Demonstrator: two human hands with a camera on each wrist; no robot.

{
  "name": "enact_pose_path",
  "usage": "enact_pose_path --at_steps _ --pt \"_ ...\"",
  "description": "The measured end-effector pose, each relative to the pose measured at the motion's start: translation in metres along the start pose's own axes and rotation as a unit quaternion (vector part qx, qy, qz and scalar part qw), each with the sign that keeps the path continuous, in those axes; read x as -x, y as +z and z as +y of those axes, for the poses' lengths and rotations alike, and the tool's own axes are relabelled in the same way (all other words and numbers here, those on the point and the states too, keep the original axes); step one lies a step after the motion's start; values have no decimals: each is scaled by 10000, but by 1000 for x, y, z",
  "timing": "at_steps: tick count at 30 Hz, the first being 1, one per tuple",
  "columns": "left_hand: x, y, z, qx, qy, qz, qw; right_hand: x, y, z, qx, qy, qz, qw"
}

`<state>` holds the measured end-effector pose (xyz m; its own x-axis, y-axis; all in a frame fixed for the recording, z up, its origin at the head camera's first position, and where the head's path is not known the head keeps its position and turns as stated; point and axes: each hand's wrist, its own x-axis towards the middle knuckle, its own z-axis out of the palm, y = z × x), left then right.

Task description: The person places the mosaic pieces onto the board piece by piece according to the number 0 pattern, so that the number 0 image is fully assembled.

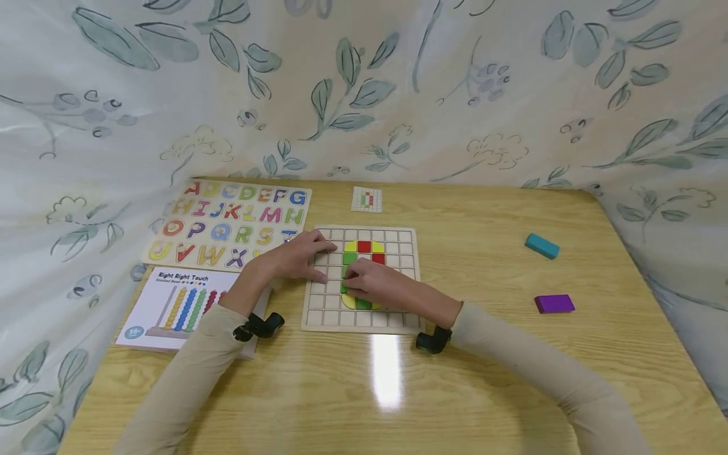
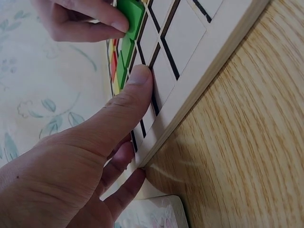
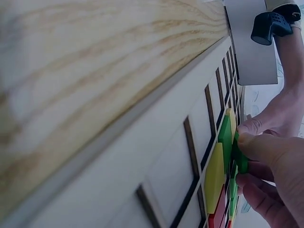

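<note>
A square wooden grid board [image 1: 318, 319] lies at mid-table, with red, yellow and green tiles set in its middle cells. My right hand [image 1: 378, 283] is over these tiles. In the right wrist view its thumb and fingers pinch a green tile [image 3: 241, 160], tilted at the pattern's side; the left wrist view shows the green tile [image 2: 130, 15] under the fingertips. My left hand [image 1: 298, 258] rests at the board's left side. Its thumb [image 2: 124, 107] lies extended on bare cells, and the other fingers reach along the board's edge. The right hand covers some middle tiles in the head view.
A small pattern card [image 1: 366, 199] lies behind the board. To the left are an alphabet puzzle board [image 1: 227, 218] and a white box [image 1: 145, 309] with a bead picture. A teal block [image 1: 542, 246] and a purple block [image 1: 555, 304] lie to the right.
</note>
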<state>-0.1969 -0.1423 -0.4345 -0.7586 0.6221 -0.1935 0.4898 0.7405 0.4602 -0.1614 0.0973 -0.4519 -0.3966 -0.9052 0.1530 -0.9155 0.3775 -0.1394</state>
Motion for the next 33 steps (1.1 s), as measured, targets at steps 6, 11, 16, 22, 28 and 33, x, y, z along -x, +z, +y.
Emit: enact_pose_path --at_steps 6,11,16,22,28,33 --pt "1 3 0 2 74 42 10000 2 0 0 109 -128 27 9999" --pt "-1 2 -1 -62 164 67 9998 2 -1 2 198 -179 -5 9996" --pt "-4 4 -2 -78 217 48 9997 3 -1 2 334 -142 -110 9993" --pt "-4 9 -2 -163 303 5 9994 5 2 -1 314 -66 -300 9990" --pt "1 8 -2 -130 296 45 9995 3 5 -4 497 17 -333 9982" --pt "2 9 -2 7 318 54 9995 3 8 -8 652 36 -250 9975"
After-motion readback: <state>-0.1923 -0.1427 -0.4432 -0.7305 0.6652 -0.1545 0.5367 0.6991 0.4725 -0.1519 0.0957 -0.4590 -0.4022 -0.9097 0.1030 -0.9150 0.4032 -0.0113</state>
